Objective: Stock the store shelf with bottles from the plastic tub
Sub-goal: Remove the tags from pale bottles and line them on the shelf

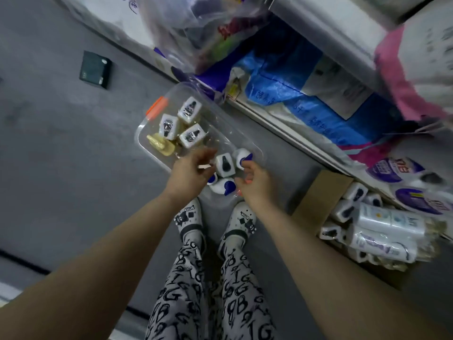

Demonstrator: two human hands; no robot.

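Note:
A clear plastic tub (147, 141) with an orange latch lies on the grey floor in front of my feet. Three white square-topped bottles (190, 110) and a cream pump bottle (163, 146) stand at its far end. At its near end are a white bottle with a black pump (224, 165) and white bottles with blue caps (242, 154). My left hand (190, 169) hovers over the tub's near end, fingers loosely bent beside the black-pump bottle. My right hand (256, 184) hangs over the blue-capped bottles, fingers loosely curled, thumb near a blue cap. Neither hand visibly holds a bottle.
The store shelf (282, 126) runs along the right, its low level packed with blue and white bags. A cardboard box (318, 200) of wrapped white bottles sits on the floor at right. A small dark box (95, 69) lies on the floor at left.

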